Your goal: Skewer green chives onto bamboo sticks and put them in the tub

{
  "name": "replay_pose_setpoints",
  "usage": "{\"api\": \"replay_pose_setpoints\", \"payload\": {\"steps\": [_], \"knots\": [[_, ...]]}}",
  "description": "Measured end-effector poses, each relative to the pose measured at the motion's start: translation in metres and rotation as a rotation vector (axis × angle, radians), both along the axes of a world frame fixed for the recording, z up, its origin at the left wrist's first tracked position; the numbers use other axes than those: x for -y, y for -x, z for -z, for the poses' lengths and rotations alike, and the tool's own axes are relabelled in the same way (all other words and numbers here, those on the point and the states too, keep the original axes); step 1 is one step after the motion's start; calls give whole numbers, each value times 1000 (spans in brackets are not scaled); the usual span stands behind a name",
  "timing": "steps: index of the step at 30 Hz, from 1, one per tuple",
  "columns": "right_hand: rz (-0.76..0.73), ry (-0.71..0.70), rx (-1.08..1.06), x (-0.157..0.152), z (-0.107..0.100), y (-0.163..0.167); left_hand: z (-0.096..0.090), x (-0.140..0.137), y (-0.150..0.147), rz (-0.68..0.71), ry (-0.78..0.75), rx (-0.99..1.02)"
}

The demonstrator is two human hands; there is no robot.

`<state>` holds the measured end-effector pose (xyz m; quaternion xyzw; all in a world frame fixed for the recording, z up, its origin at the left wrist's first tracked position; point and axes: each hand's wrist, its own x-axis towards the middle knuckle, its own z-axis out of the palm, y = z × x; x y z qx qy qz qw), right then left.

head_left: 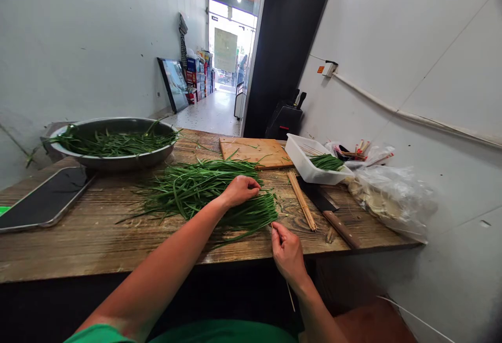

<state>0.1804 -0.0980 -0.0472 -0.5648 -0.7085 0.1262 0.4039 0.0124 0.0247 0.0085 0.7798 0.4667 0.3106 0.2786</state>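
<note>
Pinching skewer [291, 296]; red lettering [284, 128] illegible

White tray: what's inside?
The white tray holds a bundle of green stalks and some thin sticks. Whatever lies under the bundle is covered and can't be seen.

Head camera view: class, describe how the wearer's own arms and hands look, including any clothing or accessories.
The left hand and right hand are ungloved, with no ring, watch or bracelet visible. The left forearm is bare up to a plain green sleeve. The right forearm is also bare; its sleeve cannot be made out clearly.
</note>
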Motion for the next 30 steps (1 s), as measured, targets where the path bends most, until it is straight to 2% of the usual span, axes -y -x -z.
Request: {"api": "replay_pose_setpoints", "payload": {"steps": [13,19,21,23,25,30], "knots": [[5,35,8,-1,0,0,-2,-2,6,120,-84,-23],[7,0,19,1,-3,0,-12,0,16,291,20,-90],[11,-3,18,0,-2,0,-15,-1,19,189,-24,-59],[19,-6,16,0,-1,0,-14,-4,22,23,-137,-53],[20,-11,13,0,0,0,-9,-7,24,-72,-243,-154],[16,-15,16,0,1,0,8,-14,26,-47,-329,-503]]}}
